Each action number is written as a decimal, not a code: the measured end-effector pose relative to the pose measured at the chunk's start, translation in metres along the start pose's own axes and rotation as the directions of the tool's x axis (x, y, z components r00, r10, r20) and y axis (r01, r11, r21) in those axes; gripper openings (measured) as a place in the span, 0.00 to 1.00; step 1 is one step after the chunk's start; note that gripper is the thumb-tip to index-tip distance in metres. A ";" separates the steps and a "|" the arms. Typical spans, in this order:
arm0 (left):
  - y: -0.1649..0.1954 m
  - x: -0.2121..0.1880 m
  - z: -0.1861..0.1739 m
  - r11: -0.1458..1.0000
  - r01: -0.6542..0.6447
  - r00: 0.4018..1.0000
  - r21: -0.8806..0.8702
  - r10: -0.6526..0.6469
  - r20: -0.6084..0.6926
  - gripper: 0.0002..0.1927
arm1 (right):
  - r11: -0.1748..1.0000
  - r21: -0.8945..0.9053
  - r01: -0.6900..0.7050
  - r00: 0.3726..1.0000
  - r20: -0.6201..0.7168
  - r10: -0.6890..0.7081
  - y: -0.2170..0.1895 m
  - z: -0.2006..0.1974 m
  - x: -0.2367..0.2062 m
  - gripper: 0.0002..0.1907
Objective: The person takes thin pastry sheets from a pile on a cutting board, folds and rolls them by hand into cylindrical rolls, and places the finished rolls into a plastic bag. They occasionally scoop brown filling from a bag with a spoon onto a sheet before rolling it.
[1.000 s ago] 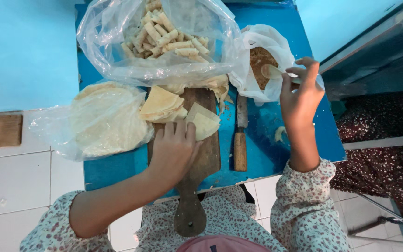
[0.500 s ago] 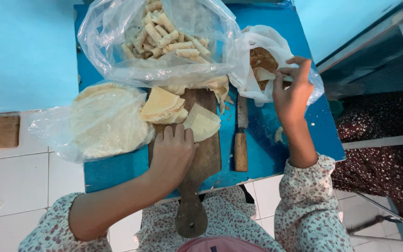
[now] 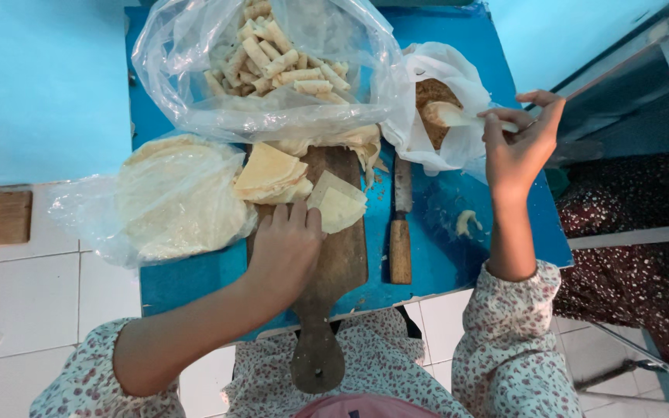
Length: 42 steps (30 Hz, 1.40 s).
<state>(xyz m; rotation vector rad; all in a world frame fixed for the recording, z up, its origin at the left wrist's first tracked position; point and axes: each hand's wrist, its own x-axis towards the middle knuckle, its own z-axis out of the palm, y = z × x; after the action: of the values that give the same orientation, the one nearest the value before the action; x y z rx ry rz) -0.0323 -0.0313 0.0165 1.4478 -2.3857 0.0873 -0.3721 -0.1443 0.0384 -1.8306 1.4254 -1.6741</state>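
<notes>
My left hand (image 3: 286, 246) lies flat on the wooden cutting board (image 3: 344, 263), its fingertips touching a pale square pastry wrapper (image 3: 341, 203). A stack of cut wrappers (image 3: 269, 175) sits just beside it on the board. My right hand (image 3: 522, 145) is raised at the right and grips the handle of a white spoon (image 3: 452, 114). The spoon's bowl is inside a white plastic bag of brown filling (image 3: 429, 91).
A clear bag of rolled pastries (image 3: 272, 58) lies at the back of the blue table (image 3: 195, 279). A plastic-wrapped pile of round wrappers (image 3: 172, 197) sits left. A wooden-handled knife (image 3: 401, 224) lies right of the board, near a dough scrap (image 3: 466, 223). White floor tiles surround the table.
My right hand has lifted and shifted right while holding the spoon in the filling bag. My left hand has stayed on the board by the square wrapper.
</notes>
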 end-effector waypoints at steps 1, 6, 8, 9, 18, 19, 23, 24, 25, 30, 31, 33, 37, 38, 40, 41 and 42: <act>-0.001 0.000 0.001 1.000 0.002 1.000 -0.012 -0.002 -0.016 0.15 | 0.992 0.109 -0.064 0.997 0.044 0.059 -0.003 0.000 -0.003 0.20; -0.009 0.001 0.005 1.000 -0.027 0.998 -0.002 0.027 -0.051 0.14 | 0.908 0.244 -0.340 0.919 0.291 0.266 -0.020 0.022 -0.020 0.23; -0.011 0.002 0.006 0.999 -0.040 0.996 -0.002 0.040 -0.075 0.17 | 0.867 0.249 -0.432 0.860 0.404 0.313 -0.028 0.034 -0.031 0.22; -0.012 0.004 0.007 0.999 -0.049 0.994 -0.003 0.048 -0.097 0.19 | 0.858 0.255 -0.447 0.842 0.444 0.307 -0.030 0.040 -0.035 0.22; -0.024 0.011 0.014 0.984 -0.073 0.994 -0.163 0.058 -0.095 0.12 | 0.979 0.172 -0.106 0.820 0.573 -0.012 -0.044 0.060 -0.062 0.22; -0.024 0.012 0.015 0.978 -0.060 0.996 -0.200 0.045 -0.077 0.10 | 0.986 0.163 -0.039 0.824 0.563 -0.060 -0.045 0.059 -0.063 0.22; -0.027 0.012 0.015 0.959 -0.039 0.997 -0.280 0.020 -0.070 0.07 | 0.978 0.149 0.142 0.817 0.541 -0.201 -0.048 0.057 -0.066 0.24; -0.028 0.013 0.015 0.957 -0.032 0.998 -0.289 0.017 -0.056 0.07 | 0.972 0.128 0.196 0.808 0.541 -0.234 -0.049 0.057 -0.066 0.23; -0.028 0.013 0.014 0.954 -0.026 0.999 -0.298 0.014 -0.042 0.06 | 0.963 0.106 0.249 0.797 0.542 -0.266 -0.050 0.056 -0.066 0.23; -0.029 0.014 0.011 0.934 -0.040 0.998 -0.355 0.020 -0.060 0.07 | 0.909 0.125 0.397 0.751 0.526 -0.400 -0.052 0.058 -0.064 0.23; -0.029 0.015 0.010 0.930 -0.040 0.998 -0.366 0.019 -0.062 0.07 | 0.902 0.136 0.410 0.747 0.516 -0.418 -0.052 0.059 -0.064 0.23; -0.028 0.016 0.009 0.931 -0.038 0.998 -0.363 0.017 -0.060 0.07 | 0.898 0.140 0.416 0.748 0.509 -0.426 -0.053 0.059 -0.064 0.23; -0.028 0.016 0.006 0.927 -0.038 0.997 -0.373 0.010 -0.076 0.07 | 0.917 0.145 0.371 0.760 0.521 -0.389 -0.052 0.057 -0.064 0.23; -0.028 0.017 0.005 0.924 -0.043 0.996 -0.380 0.012 -0.084 0.07 | 0.923 0.153 0.353 0.762 0.525 -0.379 -0.051 0.057 -0.065 0.23; -0.027 0.017 0.004 0.918 -0.052 0.995 -0.394 0.015 -0.096 0.07 | 0.931 0.188 0.313 0.797 0.481 -0.365 -0.048 0.056 -0.066 0.24; -0.027 0.017 0.004 0.916 -0.061 0.993 -0.395 0.018 -0.113 0.06 | 0.934 0.205 0.294 0.814 0.459 -0.357 -0.047 0.056 -0.066 0.25; -0.026 0.018 0.005 0.916 -0.071 0.991 -0.396 0.021 -0.131 0.06 | 0.933 0.230 0.276 0.836 0.421 -0.351 -0.046 0.055 -0.064 0.25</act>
<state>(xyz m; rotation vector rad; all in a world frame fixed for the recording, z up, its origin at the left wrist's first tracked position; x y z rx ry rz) -0.0186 -0.0602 0.0147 1.1572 -2.1739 -0.2776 -0.2927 -0.0941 0.0184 -2.2595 0.8032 -1.3024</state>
